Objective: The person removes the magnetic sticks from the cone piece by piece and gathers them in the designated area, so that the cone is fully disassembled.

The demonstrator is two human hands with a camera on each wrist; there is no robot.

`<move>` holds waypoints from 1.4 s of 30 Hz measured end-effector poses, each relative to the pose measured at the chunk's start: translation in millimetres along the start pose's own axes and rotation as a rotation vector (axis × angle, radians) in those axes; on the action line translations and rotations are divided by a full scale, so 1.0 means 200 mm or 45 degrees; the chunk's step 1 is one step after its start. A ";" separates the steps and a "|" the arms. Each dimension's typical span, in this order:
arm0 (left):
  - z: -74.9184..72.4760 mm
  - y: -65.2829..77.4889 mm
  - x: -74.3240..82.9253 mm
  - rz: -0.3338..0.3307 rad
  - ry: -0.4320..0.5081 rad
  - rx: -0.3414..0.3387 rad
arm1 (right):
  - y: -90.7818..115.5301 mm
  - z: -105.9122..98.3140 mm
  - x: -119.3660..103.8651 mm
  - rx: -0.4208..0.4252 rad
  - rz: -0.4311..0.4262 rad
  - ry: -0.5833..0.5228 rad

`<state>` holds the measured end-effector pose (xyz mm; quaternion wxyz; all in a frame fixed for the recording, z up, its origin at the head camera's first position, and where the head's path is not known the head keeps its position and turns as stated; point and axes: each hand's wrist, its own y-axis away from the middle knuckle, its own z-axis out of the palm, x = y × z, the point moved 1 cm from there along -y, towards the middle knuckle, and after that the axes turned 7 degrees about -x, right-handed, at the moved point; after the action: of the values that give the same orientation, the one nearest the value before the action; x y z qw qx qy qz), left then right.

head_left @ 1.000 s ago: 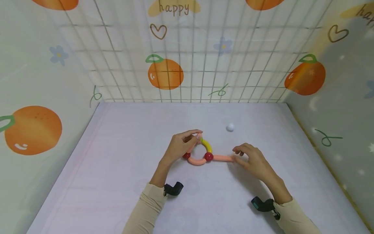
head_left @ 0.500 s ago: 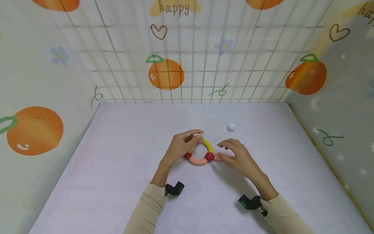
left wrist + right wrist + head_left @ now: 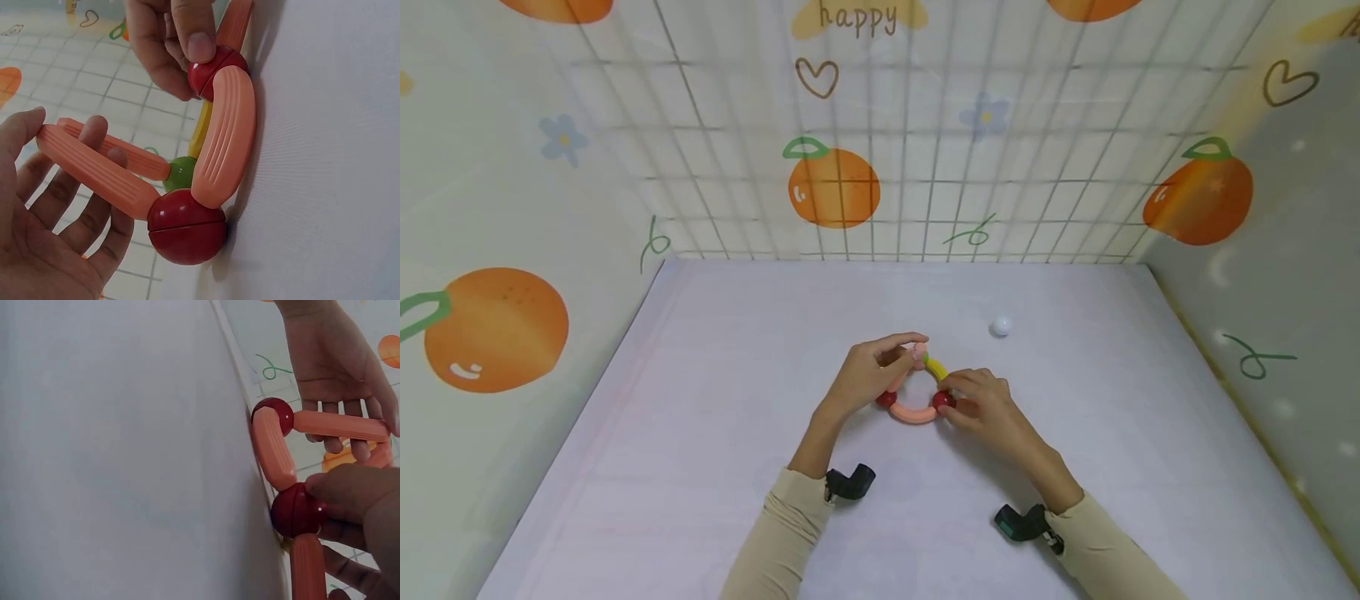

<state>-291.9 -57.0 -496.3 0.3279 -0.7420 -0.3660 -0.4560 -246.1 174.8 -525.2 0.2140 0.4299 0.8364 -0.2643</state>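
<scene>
Item under inspection: a ring of jointed pieces [image 3: 913,415], just below the centre of the head view, its lower edge at the pale surface [image 3: 722,392] and its far side apparently tilted up. The step in hand is judged to be adjusting the ring at its right-hand joint. The next move likely calls for a firm left hold while the right turns or presses that joint.

Left grip: the left hand [image 3: 867,371] pinches the raised end of a peach bar [image 3: 94,172] at the ring's upper left. Right grip: the right hand [image 3: 992,408] pinches the right red ball [image 3: 943,402], thumb on its near face; how far the fingers wrap behind is hidden. The ring thus lies between both grips, touching each. A white ball [image 3: 1001,326] sits apart, right of centre.
</scene>
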 end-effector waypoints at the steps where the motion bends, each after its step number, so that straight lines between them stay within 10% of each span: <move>1: 0.00 0.00 0.00 -0.004 -0.005 -0.001 | 0.00 0.01 0.00 0.001 0.000 0.006; 30: -0.27 0.10 0.08 0.022 -0.214 0.042 | 0.06 0.08 0.05 0.148 -0.048 0.011; 42: -0.39 0.18 0.07 -0.122 -0.295 0.008 | 0.07 0.08 0.06 0.156 -0.054 0.006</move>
<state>-290.7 -136.2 -460.4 0.2633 -0.7704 -0.4380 -0.3813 -239.0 178.3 -548.4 0.1797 0.4248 0.8282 -0.3183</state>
